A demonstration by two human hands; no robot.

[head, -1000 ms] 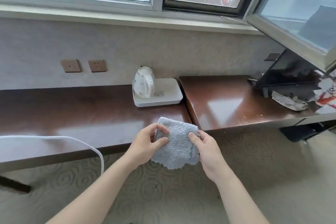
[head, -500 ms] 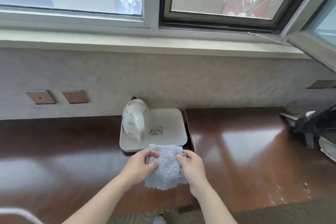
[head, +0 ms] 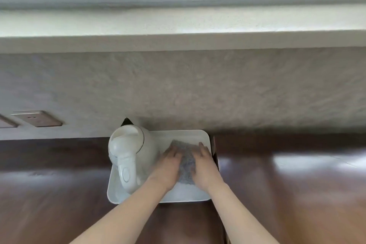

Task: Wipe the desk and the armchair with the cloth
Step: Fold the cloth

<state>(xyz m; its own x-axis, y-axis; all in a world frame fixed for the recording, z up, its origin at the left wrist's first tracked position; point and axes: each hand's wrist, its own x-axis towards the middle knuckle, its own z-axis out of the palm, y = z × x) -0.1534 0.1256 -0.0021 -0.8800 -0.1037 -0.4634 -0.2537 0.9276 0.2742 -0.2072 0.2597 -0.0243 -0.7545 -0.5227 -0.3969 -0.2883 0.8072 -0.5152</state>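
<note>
Cloth (head: 186,161) moved onto tray (head: 202,136); both hands seemingly flat; kettle (head: 131,156) close left.

White kettle (head: 130,152) on tray (head: 179,134) (wall socket (head: 36,118) beside)

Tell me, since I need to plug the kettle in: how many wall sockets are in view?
2. One wall plate sits on the wall left of the kettle; a second wall plate is cut off at the left edge. Others may lie outside view.
</note>
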